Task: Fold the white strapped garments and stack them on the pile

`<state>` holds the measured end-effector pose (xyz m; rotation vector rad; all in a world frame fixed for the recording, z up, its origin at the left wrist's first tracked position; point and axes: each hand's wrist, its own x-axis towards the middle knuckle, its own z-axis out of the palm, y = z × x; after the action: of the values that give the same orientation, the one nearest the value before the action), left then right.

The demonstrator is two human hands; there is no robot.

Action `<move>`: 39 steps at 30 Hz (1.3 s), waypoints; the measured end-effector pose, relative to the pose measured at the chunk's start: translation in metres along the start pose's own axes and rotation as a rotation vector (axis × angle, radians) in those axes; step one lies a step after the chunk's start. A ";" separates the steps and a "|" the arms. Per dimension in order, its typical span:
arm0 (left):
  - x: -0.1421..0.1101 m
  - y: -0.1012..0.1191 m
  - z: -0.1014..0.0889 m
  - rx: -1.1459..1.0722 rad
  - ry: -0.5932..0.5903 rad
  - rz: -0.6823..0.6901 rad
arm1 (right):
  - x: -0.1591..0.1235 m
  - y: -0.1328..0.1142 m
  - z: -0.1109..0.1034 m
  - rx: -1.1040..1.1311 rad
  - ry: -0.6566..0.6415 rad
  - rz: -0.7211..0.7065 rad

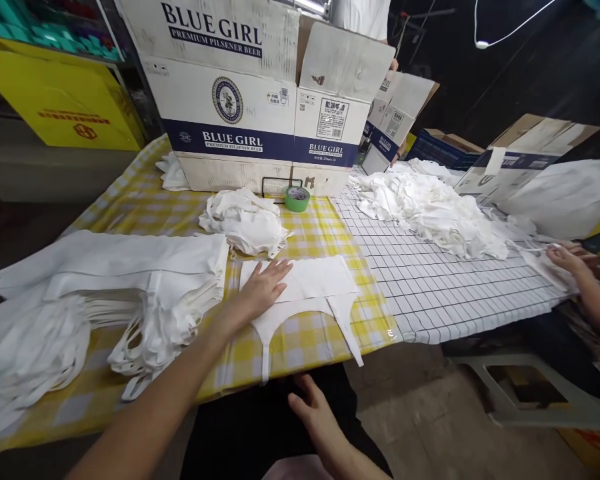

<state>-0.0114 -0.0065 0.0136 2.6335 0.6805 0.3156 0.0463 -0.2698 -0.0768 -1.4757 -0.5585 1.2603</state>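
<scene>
A white strappy camisole top lies flat on the yellow checked tablecloth, its straps hanging toward the near edge. My left hand rests on its upper left part with fingers stretched out. Below the table edge, over my lap, my right hand is held with thumb and fingers apart and nothing in it. To the left is a thick stack of similar white tops, straps trailing forward. Behind the single top sits a crumpled pile of white garments.
A large Blue Girl carton stands at the back, with a roll of green tape before it. On the grid-patterned cloth lies a white fabric heap. At right, another person's hand holds white fabric. A stool stands below.
</scene>
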 end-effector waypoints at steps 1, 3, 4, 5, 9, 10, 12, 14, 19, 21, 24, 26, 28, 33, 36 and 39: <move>-0.010 -0.004 -0.001 0.032 -0.018 0.002 | 0.005 -0.003 0.016 0.028 -0.053 0.024; -0.027 -0.010 0.001 0.078 -0.071 0.011 | 0.010 -0.009 0.038 0.046 -0.148 0.062; -0.032 -0.013 0.004 0.098 -0.089 0.013 | 0.009 -0.013 0.043 0.039 -0.194 0.053; -0.036 -0.015 0.008 0.116 -0.095 0.012 | 0.005 -0.016 0.045 0.025 -0.237 0.029; -0.040 -0.021 0.022 0.168 -0.047 0.006 | -0.026 -0.028 0.025 -0.021 -0.299 -0.035; -0.040 -0.022 0.024 0.173 -0.037 0.007 | -0.035 -0.030 0.017 -0.038 -0.286 -0.025; -0.040 -0.022 0.025 0.178 -0.026 0.012 | -0.054 -0.034 0.002 -0.077 -0.260 0.001; -0.040 -0.022 0.025 0.181 -0.022 0.016 | -0.070 -0.038 -0.009 -0.115 -0.232 0.029; -0.038 -0.024 0.023 0.188 -0.030 0.016 | -0.089 -0.051 -0.016 -0.155 -0.207 0.067; -0.038 -0.019 0.018 0.187 -0.029 0.015 | -0.091 -0.055 -0.014 -0.156 -0.225 0.082; -0.052 0.005 0.003 0.132 -0.007 0.053 | -0.091 -0.062 -0.010 -0.144 -0.231 0.064; -0.073 0.034 -0.008 -0.007 -0.053 0.155 | -0.089 -0.070 -0.008 -0.118 -0.175 0.016; -0.100 0.068 -0.016 -0.259 -0.162 0.273 | -0.087 -0.081 -0.006 -0.087 -0.138 -0.028; -0.139 0.127 -0.011 -0.796 -0.271 0.265 | -0.078 -0.124 0.001 0.049 -0.321 -0.013; -0.135 0.129 0.005 -1.014 -0.261 0.161 | -0.066 -0.147 0.006 0.292 -0.381 0.063; -0.127 0.117 0.019 -1.077 -0.170 -0.014 | -0.046 -0.159 0.012 0.446 -0.347 0.096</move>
<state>-0.0655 -0.1708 0.0324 1.5985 0.3162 0.3236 0.0632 -0.2524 0.0869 -0.9278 -0.3977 1.6106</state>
